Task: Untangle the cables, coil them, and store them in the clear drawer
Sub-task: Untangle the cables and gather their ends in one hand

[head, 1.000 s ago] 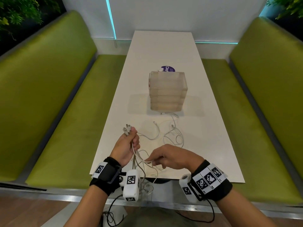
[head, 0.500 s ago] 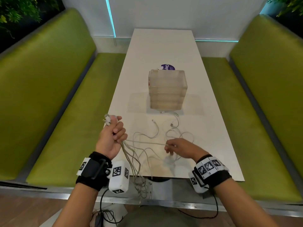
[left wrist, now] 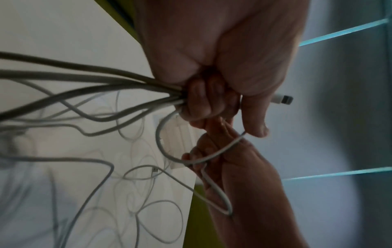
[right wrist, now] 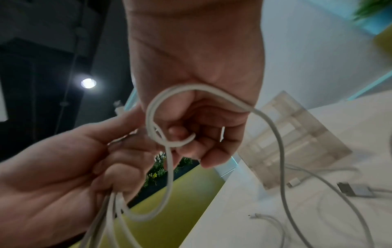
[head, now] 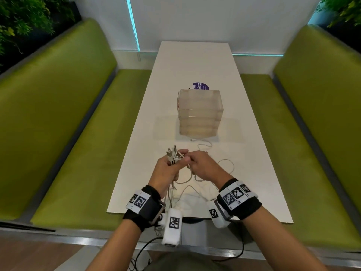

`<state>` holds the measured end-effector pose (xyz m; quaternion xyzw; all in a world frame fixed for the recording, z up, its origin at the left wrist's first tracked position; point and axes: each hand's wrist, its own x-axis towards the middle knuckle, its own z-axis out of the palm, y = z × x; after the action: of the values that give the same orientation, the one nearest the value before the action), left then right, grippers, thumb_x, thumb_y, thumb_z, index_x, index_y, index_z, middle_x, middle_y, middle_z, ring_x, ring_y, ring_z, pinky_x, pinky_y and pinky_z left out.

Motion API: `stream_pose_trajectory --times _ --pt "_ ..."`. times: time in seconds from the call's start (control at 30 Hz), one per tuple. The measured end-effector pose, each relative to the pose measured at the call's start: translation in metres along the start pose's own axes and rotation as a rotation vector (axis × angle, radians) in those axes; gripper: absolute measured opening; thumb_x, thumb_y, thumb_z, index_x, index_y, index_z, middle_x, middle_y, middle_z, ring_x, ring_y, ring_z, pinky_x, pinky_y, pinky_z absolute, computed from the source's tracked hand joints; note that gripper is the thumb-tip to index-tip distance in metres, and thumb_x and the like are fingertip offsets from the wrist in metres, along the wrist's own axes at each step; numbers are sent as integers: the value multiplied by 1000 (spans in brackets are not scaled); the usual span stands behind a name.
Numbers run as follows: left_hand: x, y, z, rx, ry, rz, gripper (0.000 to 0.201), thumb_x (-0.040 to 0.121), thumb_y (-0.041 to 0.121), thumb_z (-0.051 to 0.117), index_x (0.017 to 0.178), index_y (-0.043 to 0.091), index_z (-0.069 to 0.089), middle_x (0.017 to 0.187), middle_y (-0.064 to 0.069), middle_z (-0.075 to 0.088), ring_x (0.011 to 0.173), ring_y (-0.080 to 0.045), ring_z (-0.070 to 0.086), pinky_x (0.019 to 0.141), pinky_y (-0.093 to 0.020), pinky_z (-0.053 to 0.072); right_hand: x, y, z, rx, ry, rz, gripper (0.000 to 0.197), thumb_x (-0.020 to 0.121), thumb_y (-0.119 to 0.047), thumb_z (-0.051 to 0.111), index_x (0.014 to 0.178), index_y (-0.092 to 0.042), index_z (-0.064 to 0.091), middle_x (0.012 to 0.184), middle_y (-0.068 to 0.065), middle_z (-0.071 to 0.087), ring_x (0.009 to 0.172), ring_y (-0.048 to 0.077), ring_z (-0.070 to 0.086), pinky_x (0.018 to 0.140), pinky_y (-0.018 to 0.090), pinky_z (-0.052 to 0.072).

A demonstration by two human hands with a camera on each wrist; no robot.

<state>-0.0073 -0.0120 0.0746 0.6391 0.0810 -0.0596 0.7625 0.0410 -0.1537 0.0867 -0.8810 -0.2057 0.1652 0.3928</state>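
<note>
My left hand [head: 168, 169] grips a bunch of white cables [left wrist: 118, 85] over the near end of the white table [head: 195, 65], their plug ends [head: 172, 153] sticking up out of the fist. My right hand [head: 203, 166] is right beside it, its fingers curled round a loop of one white cable [right wrist: 169, 115] that runs into the left fist. More cable [head: 226, 163] trails in loose loops on the table below and right of the hands. The clear drawer unit [head: 199, 112] stands mid-table beyond the hands, its drawers closed.
Green bench seats [head: 68, 153] flank the table on both sides. A purple round sticker [head: 201, 86] lies behind the drawer unit. One cable end [head: 203, 142] lies just in front of the unit. Black wires hang below the near table edge.
My left hand has swung back from the left to the middle, carrying the bunch. My right hand has lifted off the table and come up against it, holding a cable loop.
</note>
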Motion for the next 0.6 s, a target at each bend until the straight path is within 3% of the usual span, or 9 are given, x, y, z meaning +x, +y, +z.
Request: stream_pose_trajectory --times 0.07,0.13,0.23,0.3,0.37,0.5,0.6 --pt "2 0 -1 -6 27 14 21 87 21 64 103 9 70 60 -1 42 45 -9 25 42 -20 23 -1 -2 4 -70 -15 -29 30 96 -10 44 77 -17 67 60 -20 58 50 -2 46 55 17 35" --pt "2 2 -5 -58 60 22 26 85 27 64 90 2 67 55 0 40 44 -9 23 42 -21 19 -1 -1 8 -76 -25 -49 25 97 -14 44 93 -10 68 67 -13 57 53 1 45 57 24 38" --pt "1 9 -13 -176 122 33 24 81 30 63 78 8 57 47 8 27 41 -7 19 42 -23 15 0 4 6 -97 -108 -58 15 95 -22 50 84 -21 61 66 -16 52 58 -1 48 57 21 37" --pt "2 17 -23 -299 196 59 19 90 23 57 75 12 54 46 11 25 39 -5 19 43 -23 13 1 13 6 -197 -265 -28 3 92 -23 58 91 -22 60 85 -7 59 75 9 54 68 25 42" --pt "6 29 -38 -407 278 91 24 96 18 50 73 14 51 45 12 26 38 -3 20 41 -21 12 -1 28 11 -197 -360 22 8 91 -19 59 98 -18 61 97 -1 63 84 10 57 76 27 45" --pt "8 46 -68 -476 383 186 25 98 22 48 75 15 50 44 13 25 38 -2 19 39 -19 14 -4 41 7 82 -140 -1 12 94 -27 53 87 -21 60 75 -1 65 69 7 58 69 23 45" --pt "5 46 -89 -517 450 226 23 97 26 51 75 17 52 46 13 27 40 -3 20 40 -19 16 3 57 -9 27 -4 12 16 95 -22 52 81 -20 60 69 -10 59 69 7 53 71 23 42"
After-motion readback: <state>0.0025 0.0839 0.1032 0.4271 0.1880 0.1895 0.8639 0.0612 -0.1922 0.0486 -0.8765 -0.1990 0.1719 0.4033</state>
